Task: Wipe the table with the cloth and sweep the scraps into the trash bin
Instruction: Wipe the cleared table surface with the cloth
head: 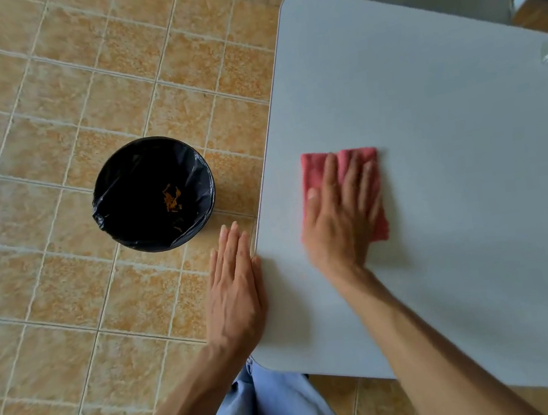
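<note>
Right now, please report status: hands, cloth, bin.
Right hand flat on pink cloth, on table. Left hand open at table edge. Trash bin on floor, scraps inside. Nothing blocking.

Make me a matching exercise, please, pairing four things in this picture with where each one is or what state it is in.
Things:
1. cloth
2. trash bin
3. left hand
4. scraps

Places or states:
A. flat and open beside the table's left edge
B. on the tiled floor, lined with a black bag
C. lying inside the bin
D. pressed on the tabletop under the right hand

Pairs: 1-D, 2-B, 3-A, 4-C
</note>
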Demonstrator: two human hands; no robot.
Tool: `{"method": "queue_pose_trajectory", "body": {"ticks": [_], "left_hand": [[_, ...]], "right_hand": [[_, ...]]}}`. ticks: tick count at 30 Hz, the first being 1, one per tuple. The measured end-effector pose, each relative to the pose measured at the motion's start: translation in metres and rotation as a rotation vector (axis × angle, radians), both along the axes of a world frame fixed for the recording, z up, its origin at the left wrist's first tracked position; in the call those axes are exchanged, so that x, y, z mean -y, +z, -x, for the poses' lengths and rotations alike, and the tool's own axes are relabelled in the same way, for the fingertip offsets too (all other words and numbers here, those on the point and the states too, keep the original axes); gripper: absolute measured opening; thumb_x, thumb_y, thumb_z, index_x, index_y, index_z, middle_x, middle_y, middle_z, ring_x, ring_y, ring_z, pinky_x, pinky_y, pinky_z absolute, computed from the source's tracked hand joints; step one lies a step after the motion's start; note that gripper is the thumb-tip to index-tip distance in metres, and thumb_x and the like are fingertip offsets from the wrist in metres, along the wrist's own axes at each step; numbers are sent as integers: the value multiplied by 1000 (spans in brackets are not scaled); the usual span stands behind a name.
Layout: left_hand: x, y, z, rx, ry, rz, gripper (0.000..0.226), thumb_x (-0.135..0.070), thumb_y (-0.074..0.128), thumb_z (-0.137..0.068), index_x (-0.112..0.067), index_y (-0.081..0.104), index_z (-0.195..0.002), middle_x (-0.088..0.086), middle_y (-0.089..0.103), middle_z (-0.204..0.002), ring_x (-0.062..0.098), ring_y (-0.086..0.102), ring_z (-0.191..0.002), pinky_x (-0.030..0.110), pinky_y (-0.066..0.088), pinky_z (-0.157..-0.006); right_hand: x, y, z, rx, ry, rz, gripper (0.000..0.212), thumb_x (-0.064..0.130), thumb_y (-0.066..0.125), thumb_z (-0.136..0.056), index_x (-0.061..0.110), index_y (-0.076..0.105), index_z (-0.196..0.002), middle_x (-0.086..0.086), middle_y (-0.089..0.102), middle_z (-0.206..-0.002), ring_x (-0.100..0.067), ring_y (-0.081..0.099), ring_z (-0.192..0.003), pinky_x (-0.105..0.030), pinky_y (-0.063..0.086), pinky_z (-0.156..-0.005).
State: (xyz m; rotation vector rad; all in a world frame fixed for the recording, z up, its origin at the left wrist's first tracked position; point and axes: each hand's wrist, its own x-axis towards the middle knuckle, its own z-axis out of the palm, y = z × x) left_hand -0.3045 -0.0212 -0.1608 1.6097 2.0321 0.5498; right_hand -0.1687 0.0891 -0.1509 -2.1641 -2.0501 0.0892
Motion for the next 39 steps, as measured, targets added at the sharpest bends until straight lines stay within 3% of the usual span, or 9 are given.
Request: {"method": "queue_pose_trajectory", "body": {"ticks": [5, 11, 17, 23, 28, 30, 33, 36, 39], "left_hand": [[1, -1, 3, 6, -10, 14, 50, -23, 30, -104, -7, 33, -150, 9, 27, -160, 22, 12, -152, 47, 20, -121], [0, 2, -1, -1, -1, 4, 50, -25, 29, -104, 0, 36, -147, 15, 30, -158, 27, 18, -150, 45, 18, -122], [1, -6, -2, 13, 9, -14, 52, -26, 25, -103, 1, 34, -148, 20, 30, -157, 31, 19, -150, 48, 21, -120], [-2, -2, -13, -67, 8, -61, 47, -8, 31, -102, 6, 30, -147, 23, 24, -158, 36, 16, -149, 50, 18, -121], [-3, 9, -28, -117, 111, -38, 59, -4, 26, -92, 1, 21, -151, 18, 14, -162, 30, 6, -152, 47, 5, -123], [-3, 16, -40, -157, 81, -57, 66, 2, 29, -86, 2, 20, -151, 18, 12, -162, 30, 4, -152, 49, 3, -123], [1, 19, -72, -170, -8, -60, 64, 3, 30, -88, 4, 20, -151, 19, 13, -162, 31, 5, -152, 49, 3, -123], [1, 20, -106, -129, -33, -46, 62, 1, 30, -90, 3, 21, -151, 18, 14, -162, 29, 6, -152, 47, 2, -123], [-2, 29, -133, -112, -16, -30, 61, -2, 30, -92, 0, 20, -152, 16, 12, -163, 27, 3, -152, 45, 0, -123]], "right_hand": [[20, 10, -14, 100, 733, 103, 58, 47, 29, -106, 26, 27, -160, -5, 19, -169, -29, 12, -157, -54, 16, -125], [20, 2, -26, 38, 74, -3, 57, 40, 32, -105, 14, 38, -156, -17, 31, -164, -41, 25, -152, -59, 27, -120], [40, 11, -21, 127, 762, 117, 59, 49, 23, -107, 27, 20, -162, -4, 12, -171, -28, 6, -158, -51, 12, -126], [29, 1, -47, -3, -3, -14, 57, 40, 34, -104, 13, 40, -155, -17, 34, -163, -42, 27, -151, -59, 27, -119], [72, 13, -56, 28, 765, 95, 59, 47, 34, -106, 25, 28, -160, -5, 18, -170, -28, 8, -158, -52, 13, -125], [61, 10, -81, 11, 663, 51, 56, 46, 34, -106, 29, 31, -159, -2, 22, -169, -25, 13, -158, -51, 16, -125], [56, 1, -83, -94, 171, -75, 52, 33, 45, -106, 18, 40, -155, -9, 35, -163, -31, 26, -154, -51, 21, -124], [53, 0, -76, -262, 304, -90, 49, 4, 49, -98, 7, 52, -146, -12, 48, -155, -34, 39, -147, -51, 30, -121], [26, 15, -112, -355, 430, -12, 59, 1, 35, -89, 10, 57, -143, -8, 57, -148, -30, 47, -142, -44, 39, -115]]}}
